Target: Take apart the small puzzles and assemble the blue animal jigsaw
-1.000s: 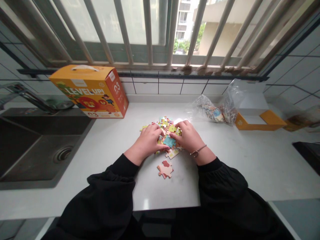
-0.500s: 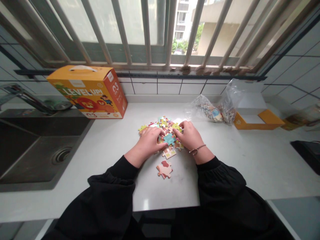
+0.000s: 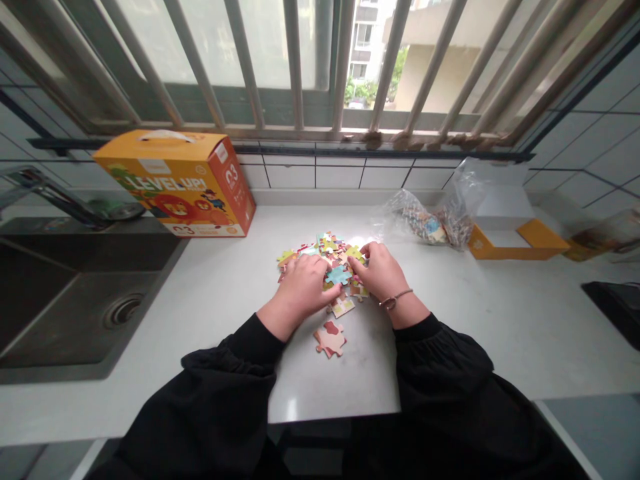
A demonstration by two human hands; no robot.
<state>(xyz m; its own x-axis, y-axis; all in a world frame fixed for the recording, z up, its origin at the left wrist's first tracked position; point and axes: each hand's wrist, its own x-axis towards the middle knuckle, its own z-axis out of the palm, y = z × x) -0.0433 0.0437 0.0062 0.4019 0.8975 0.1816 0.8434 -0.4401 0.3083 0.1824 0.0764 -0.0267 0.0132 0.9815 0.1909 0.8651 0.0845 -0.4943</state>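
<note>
A heap of jigsaw pieces (image 3: 327, 245) lies on the counter between my hands, printed in green, red, peach and blue. My left hand (image 3: 305, 283) rests over the heap's left side, thumb apart from the fingers, some pieces hidden under it. Beside its thumb is a light blue puzzle piece (image 3: 339, 275). At the heap's right edge my right hand (image 3: 380, 268) touches the pieces, thumb and fingers apart around a yellow-green piece (image 3: 355, 253). Closer to me lie a pale piece with yellow squares (image 3: 343, 307) and, separately, a peach and brown puzzle piece (image 3: 331, 339).
An orange puzzle box (image 3: 175, 187) stands at the back left, beside the sink (image 3: 55, 313) and faucet (image 3: 55, 197). Back right, a clear plastic bag (image 3: 425, 223) of pieces leans by an opened orange box (image 3: 517, 243). A black object (image 3: 613, 307) lies far right.
My left hand has shifted slightly right and towards me, its thumb now nearer the pale piece, which has moved a little right. My right hand has hardly moved.
</note>
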